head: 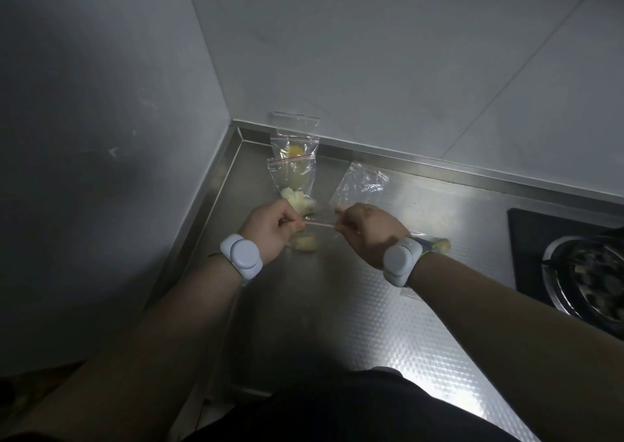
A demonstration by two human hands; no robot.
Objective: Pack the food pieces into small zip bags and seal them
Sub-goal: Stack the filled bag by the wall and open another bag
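My left hand [270,230] and my right hand [368,230] pinch the two ends of the red-lined zip strip of a small clear zip bag [317,224], held level between them above the counter. Pale food pieces [305,243] show in the bag below the strip. Beyond my hands, loose pale pieces [297,201] lie on the steel. Behind them, zip bags with yellowish food [293,164] lean toward the back wall. An empty clear zip bag [359,184] lies flat to the right of them.
The embossed steel counter [371,306] has a raised rim along the back and left walls. A gas burner [587,282] on a black hob sits at the right edge. A knife-like handle [435,244] pokes out behind my right wrist.
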